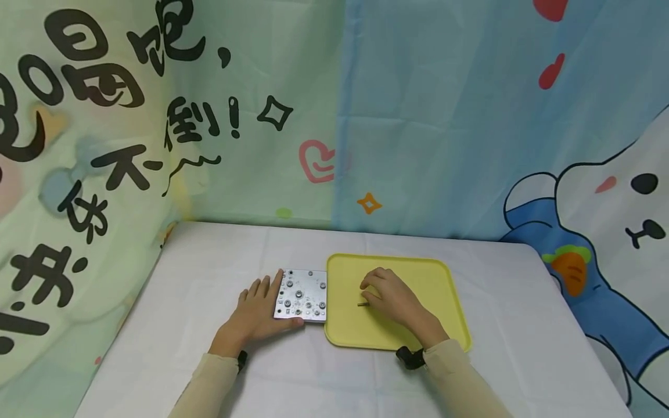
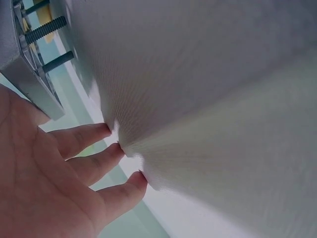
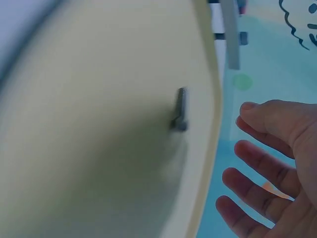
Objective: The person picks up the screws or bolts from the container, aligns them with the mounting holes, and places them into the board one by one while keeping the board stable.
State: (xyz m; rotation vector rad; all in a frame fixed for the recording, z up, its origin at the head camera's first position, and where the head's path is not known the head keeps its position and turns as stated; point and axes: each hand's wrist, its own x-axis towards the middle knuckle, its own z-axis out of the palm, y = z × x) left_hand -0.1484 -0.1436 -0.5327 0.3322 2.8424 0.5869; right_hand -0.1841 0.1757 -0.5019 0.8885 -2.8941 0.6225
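Observation:
A square silver metal plate (image 1: 307, 302) with several bolts and holes stands at the left edge of the yellow tray (image 1: 418, 278). My left hand (image 1: 258, 313) rests against it, index finger along the left side and thumb at the near edge. From the left wrist view, threaded shanks (image 2: 47, 29) stick out under the plate, and the other fingers touch the cloth. Over the tray, my right hand (image 1: 389, 296) hovers with loosely bent fingers and nothing between them. A single bolt (image 3: 180, 111) lies on the tray just below those fingertips.
A white cloth (image 1: 502, 313) covers the table under the tray and plate. Printed curtains (image 1: 418, 116) hang behind the table and along its left side. A dark wrist camera (image 1: 410, 357) on the right wrist sits above the tray's near edge.

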